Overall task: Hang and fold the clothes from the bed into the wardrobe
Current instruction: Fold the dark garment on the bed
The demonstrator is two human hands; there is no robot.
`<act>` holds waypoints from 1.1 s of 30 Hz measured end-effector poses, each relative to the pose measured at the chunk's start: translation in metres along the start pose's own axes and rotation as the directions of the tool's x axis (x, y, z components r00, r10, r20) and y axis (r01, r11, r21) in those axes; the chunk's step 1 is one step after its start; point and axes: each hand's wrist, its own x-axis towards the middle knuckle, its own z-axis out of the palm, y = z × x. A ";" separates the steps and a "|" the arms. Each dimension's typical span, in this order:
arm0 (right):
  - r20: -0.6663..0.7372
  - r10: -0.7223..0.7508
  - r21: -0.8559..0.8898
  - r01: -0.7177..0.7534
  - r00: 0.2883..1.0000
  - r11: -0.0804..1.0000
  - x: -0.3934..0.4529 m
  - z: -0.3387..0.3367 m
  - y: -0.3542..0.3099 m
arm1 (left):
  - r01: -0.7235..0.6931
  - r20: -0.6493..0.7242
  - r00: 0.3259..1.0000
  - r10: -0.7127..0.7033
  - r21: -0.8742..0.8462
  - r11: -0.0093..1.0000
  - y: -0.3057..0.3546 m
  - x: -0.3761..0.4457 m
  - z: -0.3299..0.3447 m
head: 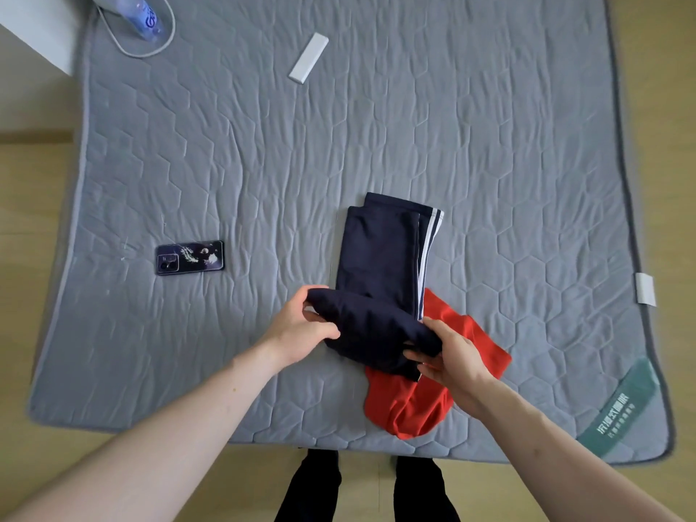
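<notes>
Left hand (pixel 301 325): pinching raised navy fold, 7 o'clock side.
Right hand (pixel 448 356): gripping same fold, 5 o'clock side.
Navy trousers (pixel 380 246): white side stripes, mid-bed, overlapping red garment (pixel 410 405).
Bed (pixel 489 145): grey quilted cover; phone (pixel 190 257) at 9 o'clock.

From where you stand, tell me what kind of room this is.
Probably a bedroom: a grey quilted mattress pad fills the view, both hands grip navy pants being folded over a red garment, and a phone lies nearby.
</notes>
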 end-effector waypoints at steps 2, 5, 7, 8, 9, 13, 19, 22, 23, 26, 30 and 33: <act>0.030 -0.021 -0.034 0.022 0.999 0.999 0.007 0.001 -0.008 | -0.031 -0.030 0.999 0.034 0.082 0.996 0.006 0.011 0.000; 0.089 -0.103 -0.066 0.110 0.991 0.992 0.014 0.000 -0.020 | -0.072 -0.118 0.988 0.096 0.195 0.978 0.015 0.031 0.000; 0.118 -0.153 -0.121 0.168 0.981 0.978 0.022 0.000 -0.025 | -0.078 -0.162 0.980 0.118 0.235 0.969 0.022 0.044 0.000; 0.112 -0.173 -0.163 0.190 0.979 0.968 0.031 -0.002 -0.025 | -0.077 -0.176 0.977 0.123 0.250 0.965 0.024 0.053 0.001; 0.093 -0.192 -0.201 0.208 0.977 0.957 0.039 -0.003 -0.026 | -0.074 -0.181 0.976 0.125 0.262 0.962 0.025 0.060 0.002; -0.061 -0.274 -0.217 0.255 0.960 0.942 0.079 -0.005 -0.040 | -0.092 -0.161 0.979 0.123 0.188 0.978 0.036 0.092 0.010; -0.189 -0.400 -0.294 0.337 0.897 0.894 0.133 0.002 -0.079 | -0.139 -0.225 0.961 0.159 0.103 0.985 0.065 0.147 0.028; -0.231 -0.415 -0.316 0.336 0.880 0.887 0.163 0.005 -0.094 | -0.134 -0.254 0.956 0.147 0.066 0.989 0.071 0.179 0.036; -0.245 -0.423 -0.319 0.340 0.872 0.885 0.172 0.006 -0.098 | -0.134 -0.266 0.953 0.144 0.055 0.989 0.071 0.189 0.039; -0.281 -0.461 -0.337 0.363 0.842 0.869 0.199 0.009 -0.102 | -0.149 -0.299 0.942 0.154 0.038 0.988 0.072 0.214 0.047; -0.331 -0.540 -0.373 0.419 0.774 0.828 0.226 0.011 -0.099 | -0.160 -0.308 0.937 0.162 0.032 0.987 0.068 0.243 0.053; -0.315 -0.594 -0.410 0.459 0.740 0.789 0.236 0.011 -0.088 | -0.142 -0.302 0.941 0.151 0.052 0.989 0.063 0.263 0.054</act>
